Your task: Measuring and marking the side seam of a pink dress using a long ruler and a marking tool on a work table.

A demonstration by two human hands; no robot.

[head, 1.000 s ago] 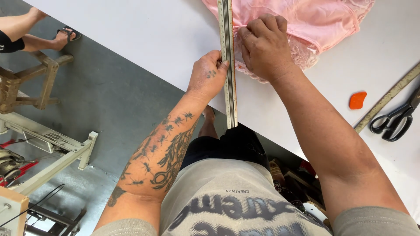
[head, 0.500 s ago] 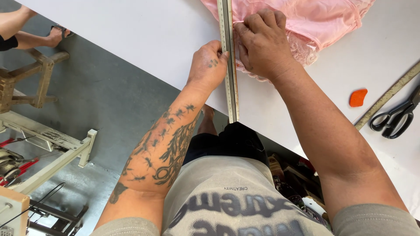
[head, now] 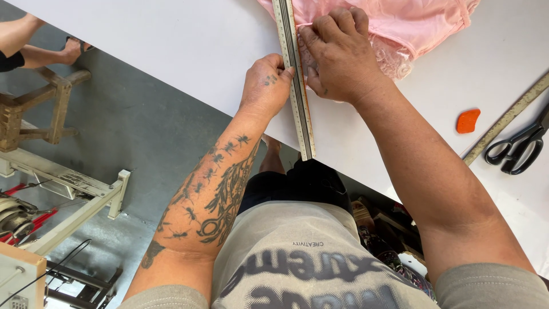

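Note:
A long pale ruler (head: 299,109) lies across the white table (head: 189,51), its near end sticking past the table's edge. My left hand (head: 264,86) presses against the ruler's left side, fingers curled on it. My right hand (head: 338,54) sits just right of the ruler, fingers closed on the edge of a pink fabric piece (head: 412,26) with a frilly lace border. The fabric spreads toward the far right and its top is cut off by the frame.
An orange chalk piece (head: 468,120), a second long ruler (head: 506,117) and black scissors (head: 519,147) lie on the table at the right. A wooden stool (head: 40,114) with another person's foot (head: 71,50) and a white machine frame (head: 68,194) stand left on the grey floor.
Both hands and the ruler have shifted slightly up the table toward the fabric; my left hand slid further along the ruler. The fabric stays put.

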